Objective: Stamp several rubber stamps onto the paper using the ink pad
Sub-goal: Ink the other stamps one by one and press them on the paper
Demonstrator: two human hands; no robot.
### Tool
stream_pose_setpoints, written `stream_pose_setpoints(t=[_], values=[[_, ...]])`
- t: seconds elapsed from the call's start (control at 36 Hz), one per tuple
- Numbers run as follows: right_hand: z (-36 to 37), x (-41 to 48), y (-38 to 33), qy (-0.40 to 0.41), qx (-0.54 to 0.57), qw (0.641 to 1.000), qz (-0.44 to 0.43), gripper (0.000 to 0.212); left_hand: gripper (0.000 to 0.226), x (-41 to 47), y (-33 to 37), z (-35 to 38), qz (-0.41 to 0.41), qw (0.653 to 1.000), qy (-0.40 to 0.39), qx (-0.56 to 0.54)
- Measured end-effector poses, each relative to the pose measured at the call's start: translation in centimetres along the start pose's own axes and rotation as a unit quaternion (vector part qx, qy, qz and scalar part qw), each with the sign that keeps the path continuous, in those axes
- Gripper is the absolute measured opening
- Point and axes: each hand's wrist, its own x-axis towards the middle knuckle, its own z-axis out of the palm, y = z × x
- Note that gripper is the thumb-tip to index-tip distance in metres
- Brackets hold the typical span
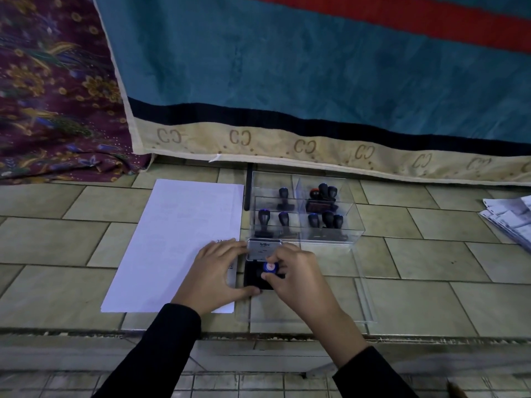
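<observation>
A white sheet of paper (178, 242) lies on the tiled floor, with faint marks near its right edge. Just right of it sits the open ink pad (253, 278), a black tray with its grey lid (263, 249) tipped up behind. My right hand (298, 278) pinches a rubber stamp (270, 268) with a blue-and-red cap, standing on the black pad. My left hand (218, 274) grips the ink pad's left side, thumb at its front edge, palm resting over the paper's right edge.
A clear plastic box (356, 225) with several black stamps in four compartments stands behind the ink pad. Its clear lid (365, 300) lies flat to the right. Printed sheets (508, 219) lie far right. A teal mattress (287, 81) and patterned cloth (51, 96) border the back.
</observation>
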Motion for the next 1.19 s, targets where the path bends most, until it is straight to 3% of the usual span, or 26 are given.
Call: stream_pose_setpoints(t=[0.14, 0.25, 0.36, 0.44, 0.56, 0.64, 0.81, 1.19], values=[[0.1, 0.3, -0.2, 0.01, 0.004, 1.0, 0.017, 0.015, 0.087, 0.0, 0.4, -0.6, 0.01, 1.0, -0.005, 0.027], [0.1, -0.7, 0.0, 0.012, -0.001, 1.0, 0.006, 0.016, 0.066, -0.2, 0.1, -2.0, 0.017, 0.999, 0.049, -0.012], [0.0, -0.7, 0.0, 0.003, 0.009, 1.0, 0.004, 0.018, 0.045, -0.5, -2.4, -4.5, -0.055, 0.989, 0.13, -0.03], [-0.4, -0.3, -0.1, -0.014, 0.017, 1.0, 0.007, 0.025, 0.05, -1.3, -5.2, -6.1, -0.126, 0.979, 0.162, 0.015], [-0.8, 0.3, -1.0, -0.019, 0.024, 1.0, -0.008, 0.025, 0.06, -2.8, -8.1, -6.8, -0.22, 0.961, 0.147, 0.083], [-0.3, 1.1, -2.6, -0.014, 0.055, 0.998, -0.041, 0.024, 0.048, -3.3, -9.2, -6.4, -0.248, 0.954, 0.126, 0.107], [3.2, 2.6, -6.3, -0.08, 0.083, 0.988, -0.101, 0.023, 0.038, -3.3, -9.8, -5.8, -0.246, 0.954, 0.123, 0.119], [6.7, 2.4, -7.6, -0.168, 0.07, 0.979, -0.093, 0.018, 0.034, -3.2, -9.0, -5.9, -0.258, 0.95, 0.139, 0.105]])
